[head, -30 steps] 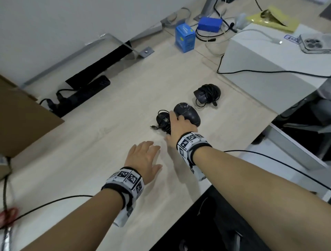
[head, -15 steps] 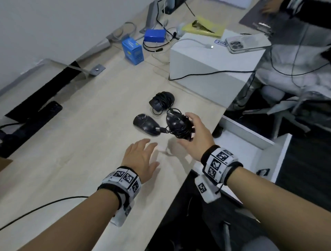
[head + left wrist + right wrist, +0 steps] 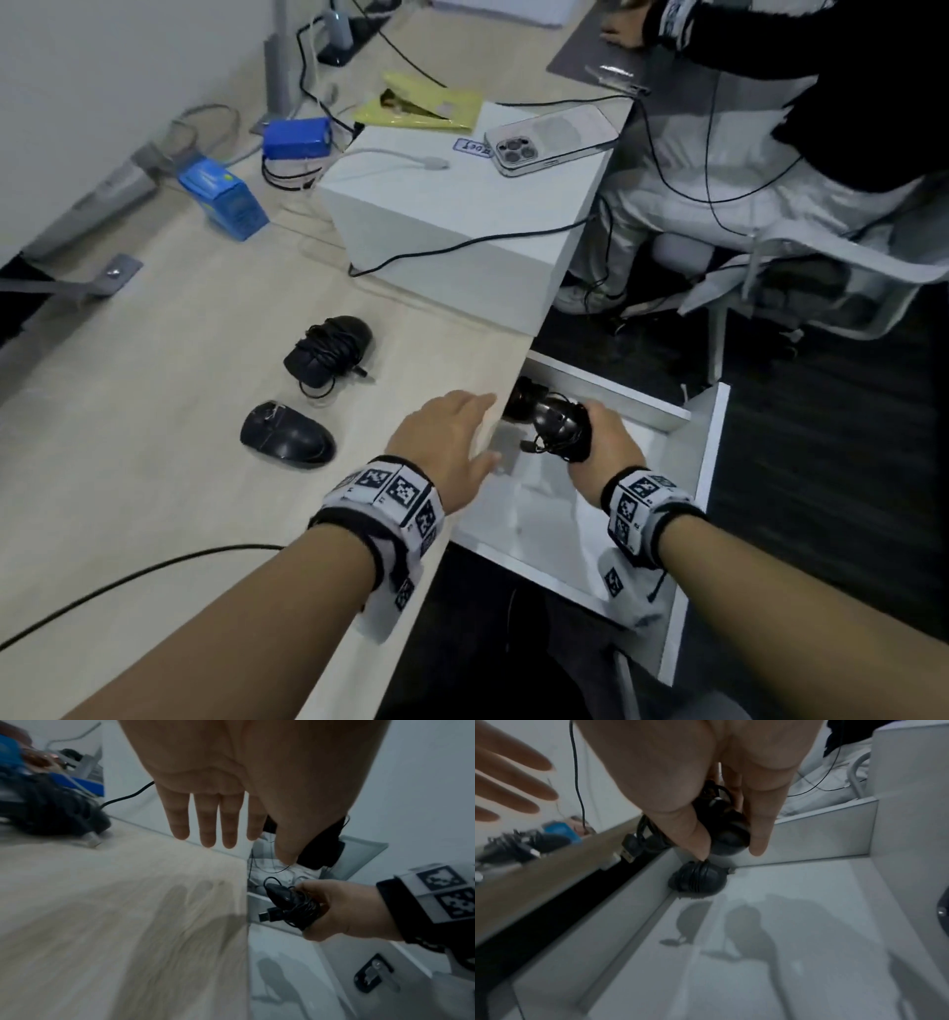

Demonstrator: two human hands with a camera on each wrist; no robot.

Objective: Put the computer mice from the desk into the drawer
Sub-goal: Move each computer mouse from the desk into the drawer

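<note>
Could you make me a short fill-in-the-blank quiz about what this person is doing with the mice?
1. The right hand holds a wired mouse above the open ____.
2. ____ mice are left lying on the desk.
3. The left hand hovers with its fingers ____.
4. The mouse already in the drawer lies in a ____ of the drawer.

Missing words: drawer; two; straight; corner

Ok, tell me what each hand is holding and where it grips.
The right hand grips a black wired mouse round its cable-wrapped body, over the open drawer. The left hand holds nothing.
</note>
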